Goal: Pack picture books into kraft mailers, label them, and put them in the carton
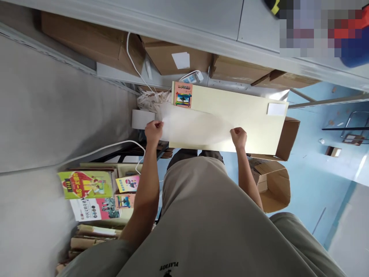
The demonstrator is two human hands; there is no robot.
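Observation:
My left hand (153, 130) and my right hand (239, 137) each pinch an end of a thin translucent white sheet (193, 126). The sheet is blurred and stretched over the near half of a long pale yellow board (248, 111). A small colourful picture booklet (183, 94) lies on the board's far left corner. A white slip (276, 109) rests on its far right corner. Both forearms reach forward over my grey shirt.
Brown cardboard boxes (95, 42) line a grey shelf behind the board. A white power strip (193, 78) and cable lie there. Stacked picture books (86, 185) sit at lower left. An open carton (272, 184) stands on the blue floor at right.

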